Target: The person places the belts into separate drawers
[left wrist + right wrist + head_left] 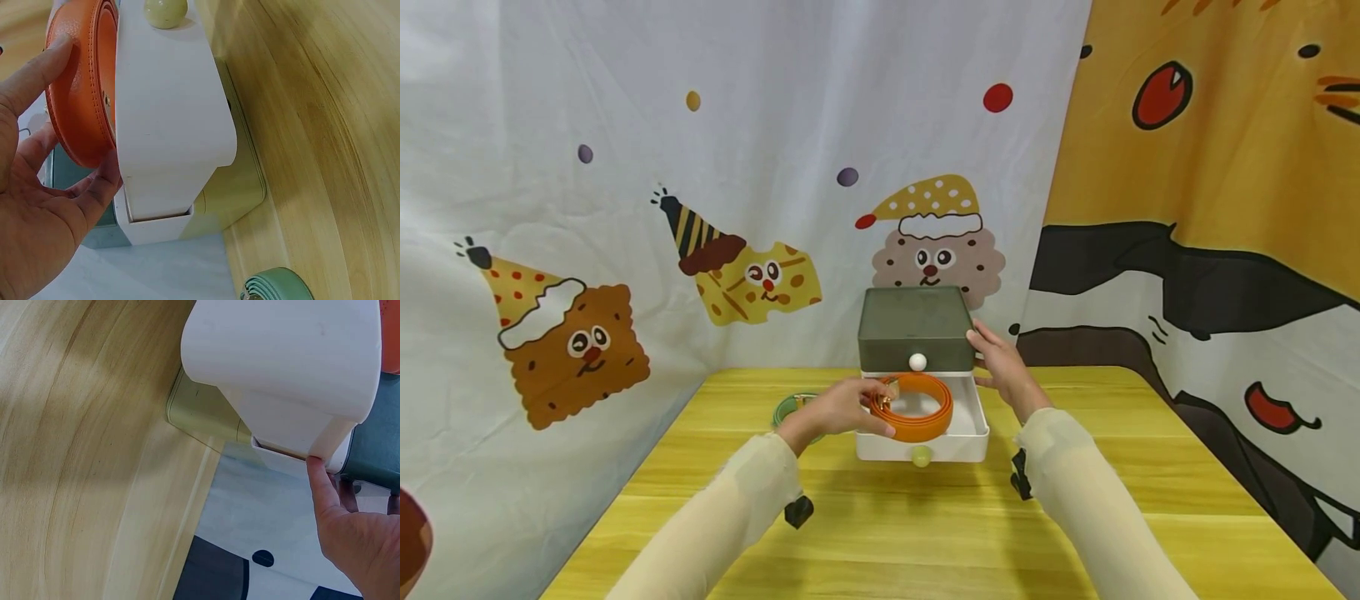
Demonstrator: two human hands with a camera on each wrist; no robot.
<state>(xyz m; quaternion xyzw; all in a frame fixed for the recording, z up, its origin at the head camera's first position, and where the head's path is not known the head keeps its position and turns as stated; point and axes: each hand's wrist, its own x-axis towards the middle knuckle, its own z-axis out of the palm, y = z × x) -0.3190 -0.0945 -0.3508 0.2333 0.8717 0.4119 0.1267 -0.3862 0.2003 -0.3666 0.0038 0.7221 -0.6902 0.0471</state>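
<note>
Centrally, coiled orange belt [925, 427] hung over open drawer [958, 448], pinched by left hand [841, 407]; right hand [1009, 371] touched box [913, 312], fingers spread.

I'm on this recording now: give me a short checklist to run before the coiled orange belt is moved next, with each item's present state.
1. Left hand has hold of the orange belt: ok, thumb and fingers are on the coil.
2. Belt coiled: ok, it forms a round loop.
3. White drawer pulled out: ok, it juts out from the box.
4. Right hand supporting the box: ok for contact at its right side; how firmly, cannot tell.
5. Green coil out of the drawer: ok, it lies on the table.
6. Belt clear of the drawer's floor: cannot tell, the views overlap them.
</note>
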